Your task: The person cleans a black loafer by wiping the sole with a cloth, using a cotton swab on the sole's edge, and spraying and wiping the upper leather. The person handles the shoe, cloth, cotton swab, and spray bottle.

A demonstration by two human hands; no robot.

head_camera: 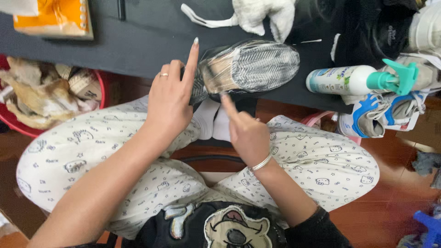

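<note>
Left hand (171,98) clasps the film-wrapped shoe (248,69) (sole up); right hand (245,133) pinches its film.

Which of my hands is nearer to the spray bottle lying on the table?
Right. The right hand is at the plastic-wrapped shoe's near edge, left of the spray bottle. The left hand grips the shoe's far end, farther from the bottle.

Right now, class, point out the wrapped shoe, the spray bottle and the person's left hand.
wrapped shoe (257,66), head view, on its grey sole.
spray bottle (342,80), head view, on its white body.
left hand (170,98), head view, on its back.
</note>
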